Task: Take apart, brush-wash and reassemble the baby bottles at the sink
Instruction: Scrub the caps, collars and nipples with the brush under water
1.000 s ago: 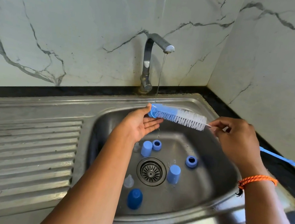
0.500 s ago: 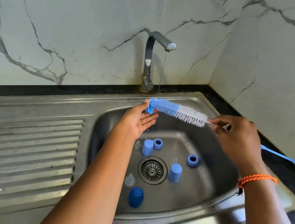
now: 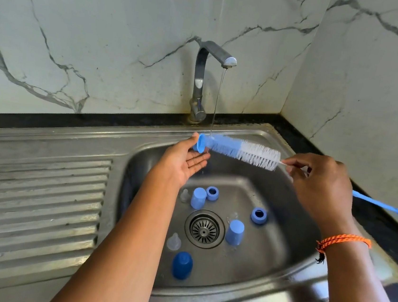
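Observation:
My right hand [image 3: 320,187] pinches the wire neck of a long bottle brush [image 3: 240,151] with blue and white bristles, its blue handle sticking out to the right. The brush head lies under a thin stream from the tap [image 3: 202,81]. My left hand [image 3: 183,160] is held palm up with straight fingers, its thumb touching the blue tip of the brush. In the sink [image 3: 282,235] lie bottle parts: two light blue caps [image 3: 198,198], [image 3: 234,232], a dark blue cap [image 3: 182,265], two blue collar rings [image 3: 212,193], [image 3: 258,215] and clear teats [image 3: 174,242].
A ribbed steel draining board [image 3: 33,204] lies to the left of the basin. The drain strainer [image 3: 204,229] sits at the basin's middle. Marble walls close the back and right side, with a black counter strip [image 3: 372,190] along them.
The brush head has shifted slightly under the stream and tilted, and my left hand has stayed at its tip. The parts in the sink have not moved.

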A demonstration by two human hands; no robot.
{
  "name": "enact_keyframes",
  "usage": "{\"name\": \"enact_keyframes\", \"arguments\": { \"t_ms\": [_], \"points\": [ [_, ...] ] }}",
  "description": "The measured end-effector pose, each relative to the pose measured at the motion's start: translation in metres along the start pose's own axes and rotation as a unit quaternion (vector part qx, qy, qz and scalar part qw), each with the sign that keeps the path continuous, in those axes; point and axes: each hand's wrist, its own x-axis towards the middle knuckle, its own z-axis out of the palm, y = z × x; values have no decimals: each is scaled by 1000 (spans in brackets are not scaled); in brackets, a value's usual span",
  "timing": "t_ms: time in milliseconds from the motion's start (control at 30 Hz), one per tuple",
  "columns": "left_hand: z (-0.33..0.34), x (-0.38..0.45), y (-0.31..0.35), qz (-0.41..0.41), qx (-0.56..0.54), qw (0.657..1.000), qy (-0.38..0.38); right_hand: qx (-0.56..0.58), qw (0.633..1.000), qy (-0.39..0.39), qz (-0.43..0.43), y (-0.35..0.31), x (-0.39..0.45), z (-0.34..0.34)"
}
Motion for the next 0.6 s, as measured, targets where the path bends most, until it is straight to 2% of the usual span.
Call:
{"name": "enact_keyframes", "arguments": {
  "t_ms": [167,333,433,600],
  "points": [
    [1,-1,0,-7,16,1000,8,7,1000,-27,-6,0,-1,0],
    [3,-1,-1,-19,39,999,-6,8,1000,10,-8,-4,0,1],
    [3,-1,0,-14,27,1000,4,-7,1000,-15,-3,1,0,0],
    [0,-1,0,-16,32,999,17,32,999,-36,-19,1,1,-4]
  ]
}}
